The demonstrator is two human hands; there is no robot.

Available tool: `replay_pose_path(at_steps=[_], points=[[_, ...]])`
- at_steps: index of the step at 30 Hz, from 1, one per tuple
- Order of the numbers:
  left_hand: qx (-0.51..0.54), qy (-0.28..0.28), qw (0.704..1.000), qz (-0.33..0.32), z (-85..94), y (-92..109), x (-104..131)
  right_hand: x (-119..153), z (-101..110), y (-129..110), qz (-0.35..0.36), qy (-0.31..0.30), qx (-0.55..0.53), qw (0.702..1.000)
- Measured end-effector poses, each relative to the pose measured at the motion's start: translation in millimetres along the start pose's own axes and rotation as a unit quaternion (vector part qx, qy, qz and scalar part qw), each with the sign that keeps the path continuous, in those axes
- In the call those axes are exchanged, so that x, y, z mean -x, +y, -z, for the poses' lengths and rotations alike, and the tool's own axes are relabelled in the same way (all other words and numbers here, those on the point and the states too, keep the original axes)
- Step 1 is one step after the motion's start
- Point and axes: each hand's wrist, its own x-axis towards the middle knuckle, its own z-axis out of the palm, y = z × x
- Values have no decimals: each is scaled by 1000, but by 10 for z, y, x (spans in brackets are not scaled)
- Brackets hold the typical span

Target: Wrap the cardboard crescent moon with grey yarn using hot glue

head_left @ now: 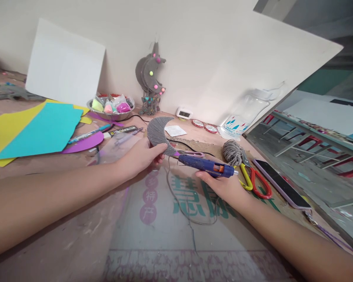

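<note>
My left hand [145, 156] grips a crescent moon [156, 133] wrapped in grey yarn, thumb on its lower part. In my right hand [219, 182] is a blue glue gun [204, 164], its nozzle at the crescent's lower tip. A loose grey strand [179, 205] trails from the crescent in a loop over the printed plastic sheet [129, 231]. To the right of the glue gun lies a ball of grey yarn [232, 152]. Scissors [260, 184] with red and yellow handles rest just beyond my right hand.
A finished moon ornament [151, 74] leans on the wall. At left are coloured sheets [44, 131], a white board [65, 62] and a bowl [110, 114] of clay packets. A small clock [184, 113], a clear jug [242, 113] and a phone [281, 183] stand or lie towards the right.
</note>
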Motion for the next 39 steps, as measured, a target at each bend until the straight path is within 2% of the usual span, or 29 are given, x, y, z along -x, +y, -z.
replay_pose_path(at_steps=[12,23,39], points=[[24,2,1000,6,-21,17,13,7,1,-9,-29,2,-18,999],[27,17,999,18,-30,52,10,1,-1,-30,-44,42,12,998],[39,3,999,7,-26,16,4,14,17,32,-34,48,53,997]])
